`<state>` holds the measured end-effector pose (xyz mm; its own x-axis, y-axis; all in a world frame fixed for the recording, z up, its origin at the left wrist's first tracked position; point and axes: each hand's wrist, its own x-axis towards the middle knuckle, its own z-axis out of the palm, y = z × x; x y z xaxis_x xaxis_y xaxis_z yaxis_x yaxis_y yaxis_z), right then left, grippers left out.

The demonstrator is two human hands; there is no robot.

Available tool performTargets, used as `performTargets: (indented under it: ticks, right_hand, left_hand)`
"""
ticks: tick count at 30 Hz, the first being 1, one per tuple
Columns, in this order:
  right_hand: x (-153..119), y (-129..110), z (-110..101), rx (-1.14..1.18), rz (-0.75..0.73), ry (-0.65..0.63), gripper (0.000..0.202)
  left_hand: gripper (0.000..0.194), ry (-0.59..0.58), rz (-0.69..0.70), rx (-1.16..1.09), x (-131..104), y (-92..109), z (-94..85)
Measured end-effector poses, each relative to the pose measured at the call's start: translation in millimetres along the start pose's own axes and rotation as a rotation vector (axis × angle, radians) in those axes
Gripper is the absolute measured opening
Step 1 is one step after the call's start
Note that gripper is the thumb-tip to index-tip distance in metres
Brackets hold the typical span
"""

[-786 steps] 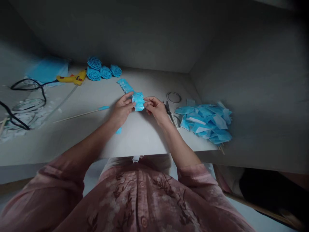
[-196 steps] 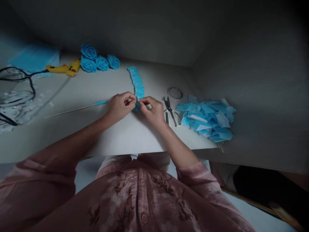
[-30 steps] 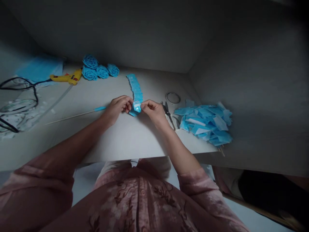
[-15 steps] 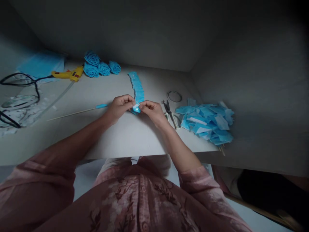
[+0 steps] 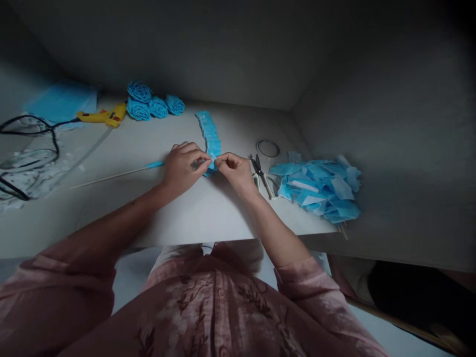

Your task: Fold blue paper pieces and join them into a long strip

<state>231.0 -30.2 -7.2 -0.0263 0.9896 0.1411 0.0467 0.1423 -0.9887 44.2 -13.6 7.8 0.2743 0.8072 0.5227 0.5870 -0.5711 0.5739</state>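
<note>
A pleated blue strip (image 5: 210, 131) lies on the white table, running away from me. At its near end my left hand (image 5: 186, 166) and my right hand (image 5: 235, 170) meet, thumbs and forefingers pinched on the blue material from either side. The fingers partly cover that end. To the left of my left hand rests a thin stick (image 5: 111, 177) with a blue wrapped tip. Black scissors (image 5: 262, 174) with pale handles lie just right of my right hand.
Several blue rosettes (image 5: 158, 107) and a yellow glue gun (image 5: 106, 117) with a black cable sit at the back left. White scraps (image 5: 33, 171) lie far left. On the right are a ring (image 5: 268, 148) and a pile of blue pieces (image 5: 316, 186).
My left hand has turned, showing more of its back, and its fingers have come closer to my right hand. The strip's near end is more covered.
</note>
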Motion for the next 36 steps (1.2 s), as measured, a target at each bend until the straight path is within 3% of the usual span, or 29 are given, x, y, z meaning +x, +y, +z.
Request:
performTargets:
  ticks: [12, 36]
  right_hand:
    - [-4.8, -3.3, 2.0, -0.167, -0.064, 0.015, 0.021]
    - [-7.0, -1.6, 3.0, -0.233, -0.104, 0.016, 0.019]
  left_hand:
    - [0.011, 0.015, 0.015, 0.083, -1.3, -5.5, 3.1]
    - [0.010, 0.018, -0.080, 0.012, -0.4, -7.3, 7.2]
